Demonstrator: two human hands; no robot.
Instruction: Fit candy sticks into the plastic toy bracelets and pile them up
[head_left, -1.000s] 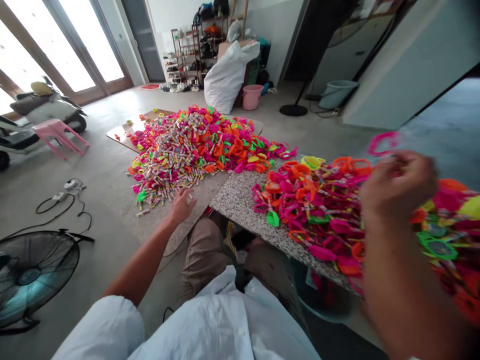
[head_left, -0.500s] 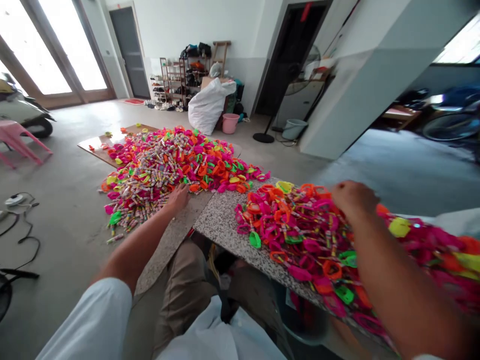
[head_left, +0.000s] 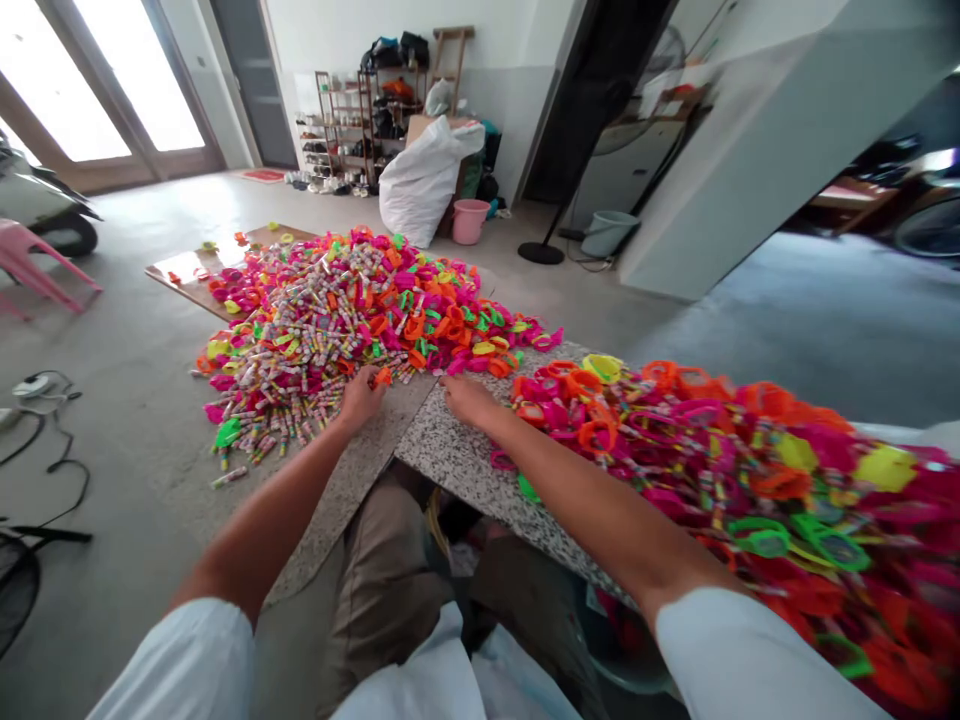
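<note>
Left hand (head_left: 362, 402) is held at the near right edge of the far pile (head_left: 315, 320), with thumb and index drawn together on a small orange piece (head_left: 383, 376). The orange piece is seen at the fingertips, on the side facing the other hand; its exact seating is too small to be read. Right hand (head_left: 469, 400) is placed just across from it, over the far end of the speckled slab (head_left: 439, 450), with fingers bunched and tips pointed at the far pile. Whether anything is pinched there can't be made out; a pale pink bit (head_left: 439, 373) is seen right by the tips. The hands are set near each other, not touching. Bright plastic pieces and patterned tubes are mixed in the far pile. The near pile (head_left: 697, 430) is spread along the slab, beside and beyond the right forearm
</note>
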